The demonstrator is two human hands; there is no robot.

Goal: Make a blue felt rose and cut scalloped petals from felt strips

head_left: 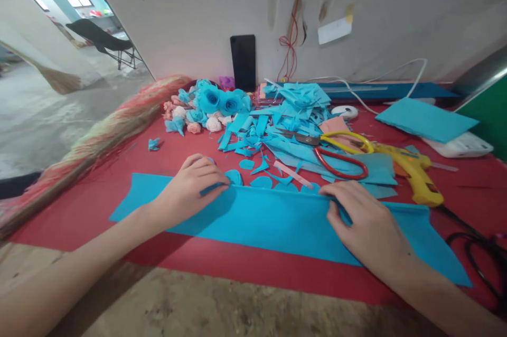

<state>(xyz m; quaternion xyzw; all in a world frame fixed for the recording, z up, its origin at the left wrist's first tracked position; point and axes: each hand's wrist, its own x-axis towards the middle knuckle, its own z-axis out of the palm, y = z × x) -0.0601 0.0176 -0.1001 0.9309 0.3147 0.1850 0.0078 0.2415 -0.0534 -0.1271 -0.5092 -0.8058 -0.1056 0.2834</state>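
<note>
A long sheet of blue crepe paper (261, 215) lies across the red table surface, its far edge turned over in a narrow fold. My left hand (198, 184) is closed at this edge left of the middle, thumb and fingertips together on the paper. Farther right, my right hand (362, 223) has its curled fingers and thumb on the same folded edge. Just beyond the fold lie cut blue paper rounds (261, 183) and a pale pink strip (292, 173).
Behind are blue paper scraps (293, 110), scissors (340, 149) with yellow and red handles, and a yellow glue gun (415, 173) with a black cord. Paper roses (214, 102) cluster at back left. A dark phone (243, 62) leans on the wall. A straw broom (91, 125) lies along the left.
</note>
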